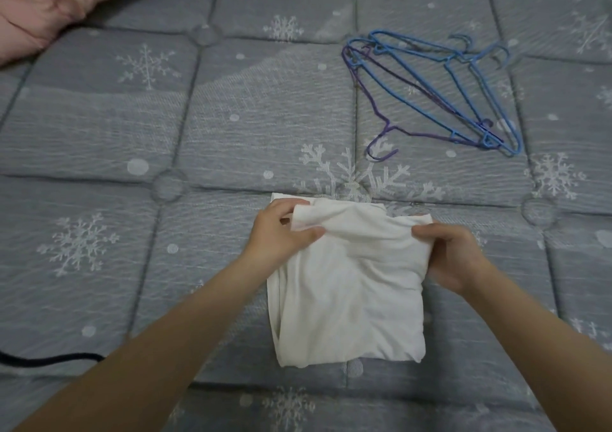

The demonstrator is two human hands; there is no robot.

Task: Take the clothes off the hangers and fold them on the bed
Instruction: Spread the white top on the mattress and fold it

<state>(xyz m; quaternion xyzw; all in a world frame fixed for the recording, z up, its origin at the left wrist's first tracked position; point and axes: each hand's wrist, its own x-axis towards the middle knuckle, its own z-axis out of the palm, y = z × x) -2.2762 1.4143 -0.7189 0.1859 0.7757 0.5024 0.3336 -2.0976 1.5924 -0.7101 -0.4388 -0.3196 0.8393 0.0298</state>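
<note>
At the far left, a pink pillow [43, 4] lies at the top corner of the bed [99, 153], which is covered in grey quilted fabric with white snowflakes, and a dark cord [49, 360] curls in from the lower left edge. Moving toward the middle, my left hand [281, 233] pinches the top left corner of a white garment [347, 292], thumb and fingers closed on a fold of cloth. The garment lies on the bed in front of me, folded into a rough square. My right hand [453, 256] grips its top right edge, fingers curled closed around the fabric. Farther right and higher up, well apart from the garment, a bare pile of blue and purple hangers [430, 97] rests on the bed.
</note>
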